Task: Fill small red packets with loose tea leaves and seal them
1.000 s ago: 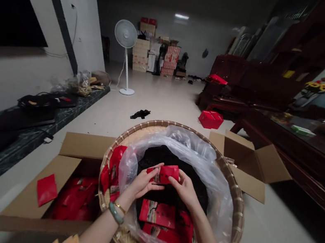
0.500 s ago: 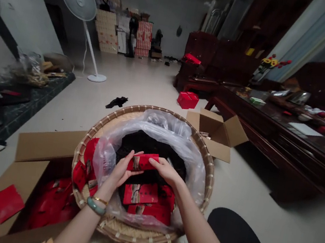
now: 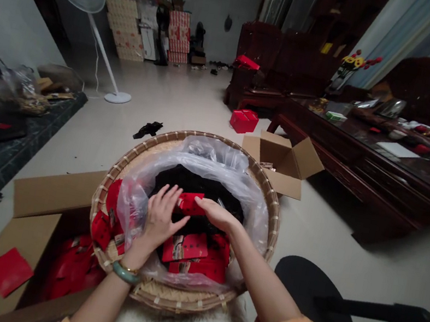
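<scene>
In front of me a round woven bamboo basket [image 3: 272, 232] holds a clear plastic bag [image 3: 258, 213] with its mouth spread wide. Dark contents [image 3: 179, 174] fill the bag. Over them my right hand [image 3: 216, 214] grips a small red packet [image 3: 191, 203] at its right end. My left hand [image 3: 162, 215] has its fingers spread near the packet's left end, palm down; whether it touches the packet I cannot tell. Below the hands, printed red packets [image 3: 187, 247] lie on the dark contents. More red packets [image 3: 102, 230] sit between bag and basket at the left.
At left, an open carton [image 3: 55, 191] holds many red packets, with one red packet [image 3: 9, 272] on its flap. Another open carton [image 3: 289, 185] stands beyond the basket, near a dark wooden table [image 3: 349, 157]. A black round base [image 3: 314, 306] is at right, a white fan [image 3: 118, 97] behind.
My left hand has let go of the red packet and turned palm down with fingers spread. My right hand still holds the packet. The view has shifted slightly.
</scene>
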The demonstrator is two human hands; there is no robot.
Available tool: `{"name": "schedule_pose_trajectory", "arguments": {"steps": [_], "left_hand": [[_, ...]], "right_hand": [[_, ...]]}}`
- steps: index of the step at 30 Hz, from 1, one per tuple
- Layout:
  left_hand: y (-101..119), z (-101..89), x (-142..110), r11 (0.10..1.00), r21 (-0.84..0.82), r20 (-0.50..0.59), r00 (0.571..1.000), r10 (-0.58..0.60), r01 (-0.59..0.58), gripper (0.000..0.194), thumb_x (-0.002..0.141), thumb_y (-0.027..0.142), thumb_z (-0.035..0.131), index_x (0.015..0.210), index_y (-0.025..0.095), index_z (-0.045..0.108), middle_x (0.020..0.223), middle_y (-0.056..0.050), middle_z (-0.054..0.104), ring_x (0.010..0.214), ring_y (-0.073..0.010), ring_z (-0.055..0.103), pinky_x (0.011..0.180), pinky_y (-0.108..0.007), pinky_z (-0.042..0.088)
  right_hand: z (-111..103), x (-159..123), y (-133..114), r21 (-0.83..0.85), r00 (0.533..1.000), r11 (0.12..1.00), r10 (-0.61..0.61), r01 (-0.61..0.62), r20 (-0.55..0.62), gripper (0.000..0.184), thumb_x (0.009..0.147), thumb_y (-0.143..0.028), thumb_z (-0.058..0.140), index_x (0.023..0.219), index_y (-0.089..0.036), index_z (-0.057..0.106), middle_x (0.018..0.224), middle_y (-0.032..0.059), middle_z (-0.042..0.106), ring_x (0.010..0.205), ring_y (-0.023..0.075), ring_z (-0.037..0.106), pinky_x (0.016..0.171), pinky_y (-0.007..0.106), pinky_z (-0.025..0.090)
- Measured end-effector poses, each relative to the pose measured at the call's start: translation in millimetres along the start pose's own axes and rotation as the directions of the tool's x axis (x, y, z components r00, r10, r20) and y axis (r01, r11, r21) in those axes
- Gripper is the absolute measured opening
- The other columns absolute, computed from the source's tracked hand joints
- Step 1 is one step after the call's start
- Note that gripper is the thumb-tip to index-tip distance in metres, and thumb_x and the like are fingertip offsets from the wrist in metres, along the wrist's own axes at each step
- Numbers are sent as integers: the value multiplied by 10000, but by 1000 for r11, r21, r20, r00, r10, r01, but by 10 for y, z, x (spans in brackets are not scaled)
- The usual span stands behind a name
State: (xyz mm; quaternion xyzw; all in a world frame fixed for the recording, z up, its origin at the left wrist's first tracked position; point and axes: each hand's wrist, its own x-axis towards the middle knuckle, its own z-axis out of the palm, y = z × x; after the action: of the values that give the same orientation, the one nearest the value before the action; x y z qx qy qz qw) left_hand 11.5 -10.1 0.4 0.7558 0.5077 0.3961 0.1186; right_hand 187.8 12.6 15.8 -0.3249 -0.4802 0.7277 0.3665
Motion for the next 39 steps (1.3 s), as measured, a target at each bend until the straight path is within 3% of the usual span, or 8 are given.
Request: {"name": "schedule_pose_trajectory", "arguments": {"steps": [2,4,15,26,31,35,37,39], "left_hand": [[-4,-4,-14,968,151,117,976,183,-200,602,763,281,603,1329,192,417,1362,-132,462,1305,-312,329,1028,-491,249],[-29,9,-25,940,222,157,961,226,-258,588,783,195,555,1346,175,384,1336,-141,489,1268,-299,387,992,-466,288],[-309,19,-102,962,221,115,984,139,-162,600,727,174,593,1295,158,401,1222,-141,544,1141,-284,486,963,-441,376],[10,-116,-95,980,193,205,979,9,-49,609,687,230,662,1261,210,463,1189,-98,576,1077,-294,447,875,-435,355],[-61,-107,-122,988,150,159,985,-64,40,570,658,244,687,1203,212,521,1129,-99,606,1050,-296,456,868,-449,354],[-168,-151,-62,984,105,3,990,-142,141,536,652,252,699,1165,216,544,1100,-87,610,1015,-270,499,884,-424,393],[-211,-193,-22,979,45,-101,976,-193,198,511,666,303,698,1148,217,551,1082,-88,611,1013,-260,523,896,-405,410],[-246,-231,3,968,-16,-190,950,-248,249,527,666,363,699,1147,210,550,1069,-95,608,1007,-256,544,897,-393,424]], "right_hand": [[13,67,31,44,1000,999,3,-3,-8,492,692,-571,625,915,-137,687,937,73,705,936,222,614,990,411,329],[24,125,72,69,1000,998,3,-1,-22,494,688,-574,629,878,-122,691,895,79,712,905,222,623,980,421,335],[115,110,110,126,996,990,72,-66,-46,571,692,-622,594,897,-98,698,906,108,709,946,238,619,992,419,324],[268,96,35,-205,998,979,11,1,59,548,796,-617,456,934,-135,677,867,48,687,828,190,590,899,393,387],[289,83,-72,-271,999,962,-11,20,36,544,792,-619,450,883,-135,683,862,65,687,847,203,594,903,389,390],[228,117,23,-211,949,973,-147,89,-278,491,808,-582,441,968,-159,634,902,98,671,910,220,614,850,375,445],[199,101,194,-354,880,927,-266,122,-393,412,819,-514,451,1006,-180,606,958,99,653,940,224,604,855,395,452],[187,45,409,-619,863,777,-387,115,-325,354,815,-416,485,1074,-194,581,1057,105,624,1025,239,565,926,442,411]]}}
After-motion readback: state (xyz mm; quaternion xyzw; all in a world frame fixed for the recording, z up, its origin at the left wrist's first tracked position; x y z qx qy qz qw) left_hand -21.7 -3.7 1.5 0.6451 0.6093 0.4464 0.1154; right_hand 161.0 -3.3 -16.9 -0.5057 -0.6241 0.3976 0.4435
